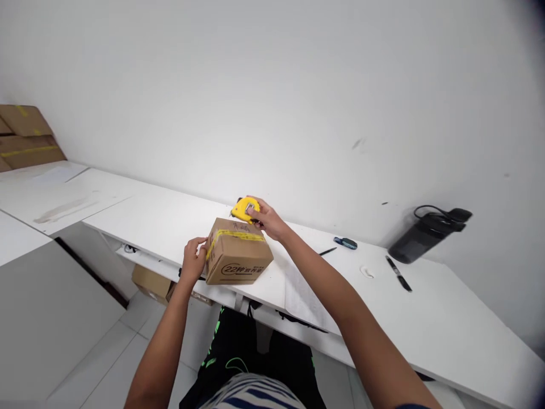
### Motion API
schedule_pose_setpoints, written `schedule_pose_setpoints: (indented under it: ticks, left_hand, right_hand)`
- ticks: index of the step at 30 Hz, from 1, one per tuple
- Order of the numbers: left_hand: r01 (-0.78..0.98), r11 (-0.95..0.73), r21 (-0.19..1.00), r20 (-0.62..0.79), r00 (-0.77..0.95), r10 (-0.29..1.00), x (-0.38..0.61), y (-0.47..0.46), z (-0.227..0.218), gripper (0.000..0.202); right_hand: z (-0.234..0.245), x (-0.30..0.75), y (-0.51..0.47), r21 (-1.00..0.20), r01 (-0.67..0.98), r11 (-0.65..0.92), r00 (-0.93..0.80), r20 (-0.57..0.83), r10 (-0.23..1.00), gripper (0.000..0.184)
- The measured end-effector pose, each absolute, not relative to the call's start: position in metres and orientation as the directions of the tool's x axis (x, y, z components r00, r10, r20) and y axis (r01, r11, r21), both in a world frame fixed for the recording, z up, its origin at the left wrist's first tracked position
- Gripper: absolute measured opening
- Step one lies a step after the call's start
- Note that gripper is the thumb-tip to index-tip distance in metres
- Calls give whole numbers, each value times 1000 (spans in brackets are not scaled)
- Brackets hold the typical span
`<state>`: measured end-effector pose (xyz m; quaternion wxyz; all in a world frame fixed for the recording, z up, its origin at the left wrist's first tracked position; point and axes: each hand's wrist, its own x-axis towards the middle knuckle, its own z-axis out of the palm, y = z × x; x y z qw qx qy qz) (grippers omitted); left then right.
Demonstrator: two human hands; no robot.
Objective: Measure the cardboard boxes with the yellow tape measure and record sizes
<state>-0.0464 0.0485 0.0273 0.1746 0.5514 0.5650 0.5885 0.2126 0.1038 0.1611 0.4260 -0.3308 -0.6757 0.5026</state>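
Note:
A yellow tape measure (242, 209) is gripped in my right hand (269, 220), thumb on its face, just above the far edge of a small cardboard box (240, 255). No drawn-out blade can be made out. The box sits on the white table, with yellow tape across its top and down its left side, and dark printing on its near side. My left hand (195, 258) is closed against the left side of the box, its bent fingers at the upper edge; the fingertips are partly hidden.
A sheet of paper (300, 292) lies right of the box, partly under my right forearm. Farther right on the table (443, 318) are a pen (327, 251), a dark blue object (345, 243), a black marker (399, 274) and a dark bottle (426, 234). Cardboard boxes (29, 136) stand far left.

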Motion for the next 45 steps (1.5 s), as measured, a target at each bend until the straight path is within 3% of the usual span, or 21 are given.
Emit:
schedule_pose_setpoints:
  ticks: [3, 6, 9, 14, 18, 23, 28, 34, 41, 45]
  left_hand:
    - [411, -224, 884, 376, -337, 863, -52, 33, 22, 23]
    - [97, -189, 977, 212, -401, 891, -43, 10, 25, 41]
    - [-92, -239, 967, 193, -349, 917, -26, -10, 31, 60]
    - [15, -262, 965, 258, -250, 933, -3, -5, 42, 83]
    - [76, -274, 959, 284, -268, 921, 7, 5, 50, 72]
    - [160, -338, 927, 374, -346, 861, 15, 4, 54, 53]
    - [215, -372, 903, 429, -399, 810, 17, 8, 52, 50]
    - [193, -401, 896, 444, -443, 779, 22, 14, 52, 49]
    - [163, -407, 899, 435, -454, 778, 24, 17, 50, 51]
    - [166, -404, 900, 434, -437, 788, 25, 18, 48, 50]
  right_hand:
    - [142, 189, 95, -956, -1, 292, -546, 245, 801, 70]
    - [136, 175, 88, -925, 27, 378, -625, 280, 729, 64]
    - [140, 174, 83, -881, 88, 465, -652, 302, 696, 61]
    - [146, 170, 69, -677, 244, 694, -680, 391, 620, 53]
    - [150, 170, 61, -522, 391, 758, -698, 369, 614, 50]
    - [162, 206, 55, -438, 524, 730, -674, 310, 670, 51]
    - [157, 284, 35, -434, 602, 670, -596, 315, 739, 49]
    - [132, 342, 18, -544, 609, 577, -451, 360, 817, 50]
    - [149, 300, 31, -567, 549, 615, -527, 336, 780, 53]
    - [161, 251, 46, -569, 527, 631, -610, 264, 747, 68]
